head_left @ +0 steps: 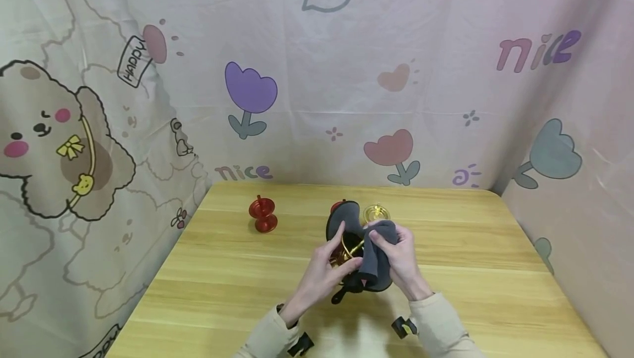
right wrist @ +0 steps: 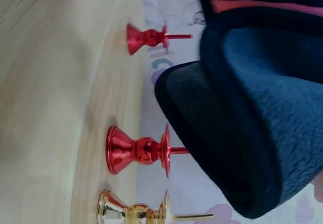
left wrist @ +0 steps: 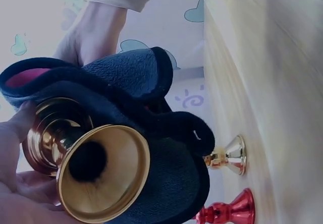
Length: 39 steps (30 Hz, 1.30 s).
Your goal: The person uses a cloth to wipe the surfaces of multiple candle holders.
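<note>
My left hand (head_left: 322, 274) grips a gold candle holder (left wrist: 108, 183) over the front middle of the table. In the left wrist view the holder lies tilted, its hollow flared foot towards the camera. My right hand (head_left: 405, 256) grips a dark grey cloth (head_left: 378, 259) with black edging, folded over under the thumb. Part of the cloth spreads behind the holder, whose thin spike shows against it in the head view. A pink underside shows at the cloth's fold in the left wrist view, and a black hanging loop (head_left: 339, 295) dangles below.
A red candle holder (head_left: 263, 217) stands upright at the back left of the wooden table (head_left: 208, 286). Behind the cloth stand a second red candle holder (right wrist: 141, 151) and a gold one (head_left: 376, 212). Printed fabric (head_left: 317, 71) hangs around the table's back and sides.
</note>
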### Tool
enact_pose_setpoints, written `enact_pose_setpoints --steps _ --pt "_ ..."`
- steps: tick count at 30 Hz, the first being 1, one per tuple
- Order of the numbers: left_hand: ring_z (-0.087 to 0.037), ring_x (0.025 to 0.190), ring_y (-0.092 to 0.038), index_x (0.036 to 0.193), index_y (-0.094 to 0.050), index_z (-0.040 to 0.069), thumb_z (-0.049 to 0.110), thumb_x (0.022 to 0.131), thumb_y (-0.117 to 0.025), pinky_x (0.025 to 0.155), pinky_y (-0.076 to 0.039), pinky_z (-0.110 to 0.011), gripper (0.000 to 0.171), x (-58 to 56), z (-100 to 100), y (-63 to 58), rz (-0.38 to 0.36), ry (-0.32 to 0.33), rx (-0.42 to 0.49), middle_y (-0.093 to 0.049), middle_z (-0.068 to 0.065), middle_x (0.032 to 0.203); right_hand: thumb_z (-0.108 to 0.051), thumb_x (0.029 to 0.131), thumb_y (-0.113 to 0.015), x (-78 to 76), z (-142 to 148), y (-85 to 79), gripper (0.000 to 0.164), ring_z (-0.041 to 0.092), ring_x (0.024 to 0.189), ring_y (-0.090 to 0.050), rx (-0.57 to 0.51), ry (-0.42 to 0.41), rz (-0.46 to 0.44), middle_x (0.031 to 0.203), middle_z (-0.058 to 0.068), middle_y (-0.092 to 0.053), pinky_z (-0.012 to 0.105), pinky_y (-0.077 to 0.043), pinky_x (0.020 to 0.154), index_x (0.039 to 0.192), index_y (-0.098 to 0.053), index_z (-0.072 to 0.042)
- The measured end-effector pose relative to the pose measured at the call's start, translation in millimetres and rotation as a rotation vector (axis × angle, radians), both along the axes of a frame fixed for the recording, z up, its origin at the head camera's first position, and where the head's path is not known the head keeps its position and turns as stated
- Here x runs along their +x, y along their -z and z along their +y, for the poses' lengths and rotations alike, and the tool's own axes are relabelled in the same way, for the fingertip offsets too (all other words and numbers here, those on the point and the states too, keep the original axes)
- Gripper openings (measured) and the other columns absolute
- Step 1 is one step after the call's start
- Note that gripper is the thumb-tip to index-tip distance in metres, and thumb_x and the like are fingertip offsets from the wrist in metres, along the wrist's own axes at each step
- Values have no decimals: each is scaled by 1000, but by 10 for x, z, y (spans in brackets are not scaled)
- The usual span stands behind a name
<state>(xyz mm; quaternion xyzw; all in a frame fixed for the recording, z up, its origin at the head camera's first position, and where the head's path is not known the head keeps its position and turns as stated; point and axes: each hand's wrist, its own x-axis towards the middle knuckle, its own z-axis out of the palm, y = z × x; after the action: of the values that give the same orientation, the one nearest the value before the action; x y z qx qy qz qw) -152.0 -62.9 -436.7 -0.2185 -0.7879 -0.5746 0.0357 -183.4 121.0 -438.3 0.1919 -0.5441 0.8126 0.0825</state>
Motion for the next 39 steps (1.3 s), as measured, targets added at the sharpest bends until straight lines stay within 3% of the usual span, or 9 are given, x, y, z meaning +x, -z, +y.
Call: enact_pose_setpoints --steps 5,8,12,19,25,28,31,35,39 --pt "-4 86 -61 160 -22 4 21 98 -67 75 -52 -17 79 -6 -18 10 -89 19 156 -69 -18 119 9 90 -67 54 -56 29 28 3 84 -69 150 150 78 101 -10 -76 19 -58 69 109 -76 -10" --pt "-4 99 -65 159 -22 2 21 98 -66 85 -54 -19 77 -7 -32 -9 -107 -1 251 -65 -22 131 12 83 -72 81 -62 71 33 2 97 -68 306 216 280 111 -9 -74 17 -55 81 114 -73 -1" --pt "-4 108 -65 158 -25 -1 20 99 -65 91 -53 -18 75 12 -44 -47 -124 -48 311 -64 -24 131 7 78 -80 55 -74 104 36 11 115 -67 368 221 608 114 10 -73 22 -51 101 113 -73 5" --pt "-7 114 -64 157 -26 -1 20 98 -66 95 -52 -19 75 49 -49 -81 -139 -65 336 -62 -25 135 -5 93 -70 -43 -98 83 18 29 107 -69 401 232 974 101 24 -69 30 -52 105 107 -73 7" --pt "-13 118 -64 158 -26 -1 22 99 -65 96 -54 -22 73 66 -82 -92 -170 16 366 -57 -28 140 15 85 -55 -37 -51 2 28 32 99 -66 416 201 1080 98 23 -68 31 -53 103 105 -72 9" --pt "-10 103 -66 156 -31 0 23 101 -63 86 -54 -18 68 58 -102 -101 -187 65 372 -67 -20 116 9 93 -58 -39 -32 -36 18 32 98 -67 377 176 1087 95 23 -69 31 -54 100 103 -72 8" --pt "0 80 -54 155 -33 -2 26 103 -58 75 -49 -14 64 46 -118 -112 -213 131 391 -55 0 86 4 94 -63 -43 -11 -56 14 30 100 -67 324 130 1060 95 23 -69 31 -54 100 103 -73 8" --pt "-2 104 -59 156 -27 -4 29 107 -50 90 -50 -16 64 14 -123 -125 -301 223 429 -62 -13 113 2 93 -67 -52 6 -67 12 28 97 -65 300 114 1044 92 22 -68 30 -53 99 101 -73 7" --pt "-16 121 -59 157 -28 0 29 106 -52 95 -50 -18 64 1 -98 -130 -278 141 314 -54 -30 136 2 96 -61 -55 -4 -84 13 29 89 -64 383 224 1108 89 20 -68 29 -55 93 96 -73 7"
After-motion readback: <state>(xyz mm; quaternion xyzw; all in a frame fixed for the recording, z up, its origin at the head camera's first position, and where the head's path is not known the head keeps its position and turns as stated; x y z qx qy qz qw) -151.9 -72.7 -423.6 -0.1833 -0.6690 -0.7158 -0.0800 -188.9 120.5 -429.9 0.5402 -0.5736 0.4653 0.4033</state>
